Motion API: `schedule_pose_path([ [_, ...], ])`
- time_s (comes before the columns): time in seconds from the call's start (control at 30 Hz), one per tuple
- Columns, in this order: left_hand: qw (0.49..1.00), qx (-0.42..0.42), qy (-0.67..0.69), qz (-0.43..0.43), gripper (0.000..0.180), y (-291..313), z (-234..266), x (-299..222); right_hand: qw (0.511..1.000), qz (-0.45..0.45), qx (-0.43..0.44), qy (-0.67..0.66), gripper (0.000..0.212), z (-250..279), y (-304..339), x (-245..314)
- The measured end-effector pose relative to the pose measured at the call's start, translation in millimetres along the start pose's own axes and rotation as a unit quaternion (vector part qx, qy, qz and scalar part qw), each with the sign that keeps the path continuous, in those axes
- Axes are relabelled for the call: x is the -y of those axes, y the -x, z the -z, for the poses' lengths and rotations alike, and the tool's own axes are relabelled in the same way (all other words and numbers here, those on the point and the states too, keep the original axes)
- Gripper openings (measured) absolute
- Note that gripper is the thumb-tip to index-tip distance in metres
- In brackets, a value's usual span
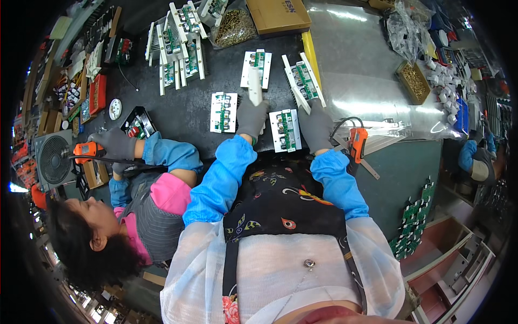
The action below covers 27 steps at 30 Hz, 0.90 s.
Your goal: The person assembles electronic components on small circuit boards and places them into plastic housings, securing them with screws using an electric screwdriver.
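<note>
Grey gloves cover both of my hands, with blue sleeves above them. My left hand (252, 117) is closed round a narrow off-white piece (254, 86) that points away from me; its exact kind is unclear. Behind it lies a white plate with a green circuit board (258, 60). My right hand (317, 125) grips the near end of a finned heat sink with a green circuit board (304, 80), which lies tilted. Between my hands rests another circuit board on a white plate (285, 131). A similar circuit board plate (223, 112) lies left of my left hand.
Stacked heat sinks (175, 46) stand at the far left, beside a bag of screws (234, 27) and a cardboard box (278, 15). An orange power tool (356, 143) is right of my right hand. At left a co-worker's gloved hand (116, 144) holds another orange tool (86, 151).
</note>
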<state>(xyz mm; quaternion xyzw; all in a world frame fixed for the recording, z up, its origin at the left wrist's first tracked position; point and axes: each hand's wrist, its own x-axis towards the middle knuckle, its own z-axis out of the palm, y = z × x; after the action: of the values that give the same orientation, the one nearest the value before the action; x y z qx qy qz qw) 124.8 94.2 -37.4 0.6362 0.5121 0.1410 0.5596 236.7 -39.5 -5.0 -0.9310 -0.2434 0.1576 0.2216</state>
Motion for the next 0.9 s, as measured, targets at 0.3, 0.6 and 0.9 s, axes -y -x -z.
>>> schedule_pose_path([
  [0.3, 0.948, 0.125, -0.273, -0.109, 0.039, -27, -25, -57, 0.974, 0.016, -0.005, -0.225, 0.035, -16, -14, -37],
  [0.6, 0.963, 0.155, -0.163, -0.147, 0.038, -54, -49, -61, 0.962, -0.015, 0.023, -0.273, 0.040, 18, -36, -19],
  [0.9, 0.943, 0.213, 0.210, 0.147, 0.039, 48, 39, -45, 0.984, 0.066, 0.038, -0.160, 0.037, 3, 53, -31],
])
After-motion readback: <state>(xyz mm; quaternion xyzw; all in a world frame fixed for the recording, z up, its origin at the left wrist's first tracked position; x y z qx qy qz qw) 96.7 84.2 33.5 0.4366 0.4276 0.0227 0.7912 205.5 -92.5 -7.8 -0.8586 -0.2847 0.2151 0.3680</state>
